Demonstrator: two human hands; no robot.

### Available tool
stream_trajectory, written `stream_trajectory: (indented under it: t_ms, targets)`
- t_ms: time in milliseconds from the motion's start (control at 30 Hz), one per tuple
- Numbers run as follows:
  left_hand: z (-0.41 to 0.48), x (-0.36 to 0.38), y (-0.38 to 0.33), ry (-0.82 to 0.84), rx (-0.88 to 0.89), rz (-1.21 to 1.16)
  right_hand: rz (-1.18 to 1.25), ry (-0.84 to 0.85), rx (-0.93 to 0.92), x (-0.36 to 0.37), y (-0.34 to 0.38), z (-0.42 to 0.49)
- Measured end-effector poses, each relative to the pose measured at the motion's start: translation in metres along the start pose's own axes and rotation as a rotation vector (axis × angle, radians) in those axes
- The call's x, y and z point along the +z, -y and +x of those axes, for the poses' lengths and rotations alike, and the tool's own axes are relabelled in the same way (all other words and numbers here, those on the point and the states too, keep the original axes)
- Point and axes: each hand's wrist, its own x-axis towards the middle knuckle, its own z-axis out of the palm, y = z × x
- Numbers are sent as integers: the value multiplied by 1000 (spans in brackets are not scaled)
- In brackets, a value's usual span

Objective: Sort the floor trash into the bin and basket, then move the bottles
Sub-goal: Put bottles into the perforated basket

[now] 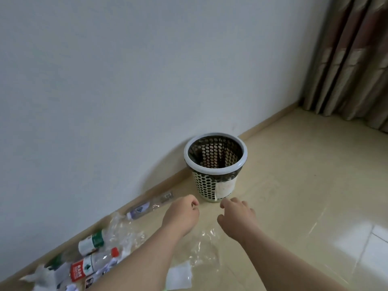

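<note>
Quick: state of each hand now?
Left hand: fingers curled, contents hidden; cannot tell.
Right hand: loosely curled, nothing held; open.

Bin (215, 166): 1, perforated, dark liner, far centre by the wall.
Labelled bottles: 3, all lying at left. Purple-label bottle (144, 206) is farthest, green-label bottle (91, 243) in the middle, red-label bottle (92, 265) nearest.
Crushed clear plastic (121, 227): 1 clump among them; any further bottles in it cannot be told.
Clear film sheet (206, 243): 1, near centre.
Flat white paper (179, 276): 1.
Crumpled white scraps (42, 276), near left: too jumbled to count.
Hands: 2, left hand (181, 215) and right hand (237, 217).
Curtain (352, 59): 1, far right.
</note>
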Motion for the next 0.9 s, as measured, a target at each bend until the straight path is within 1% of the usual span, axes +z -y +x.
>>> stream_trajectory:
  t_ms: [100, 200, 300, 400, 467, 533, 600, 700, 800, 900]
  targets:
    - [55, 23, 7, 16, 33, 2, 26, 0, 32, 18, -7, 55]
    - [98, 45, 17, 27, 20, -82, 24, -10, 58, 42, -13, 102]
    - [126, 59, 22, 34, 40, -115, -3, -142, 46, 50, -15, 138]
    - [152, 67, 33, 47, 57, -167, -67, -264, -24, 53, -8, 177]
    - [164, 70, 46, 39, 48, -192, -118, -248, -64, 62, -2, 203]
    - [169, 71, 55, 19, 36, -214, -150, -197, -58, 69, 1, 218]
    - [168, 72, 65, 16, 17, -248, -214, -220, -49, 77, 3, 224]
    - [161, 76, 83, 16, -26, -284, -327, -301, -90, 86, 9, 217]
    - [148, 75, 97, 5, -87, -316, -253, -236, -149, 104, 13, 197]
    - [122, 66, 108, -8, -155, -336, -170, -188, -164, 116, 18, 168]
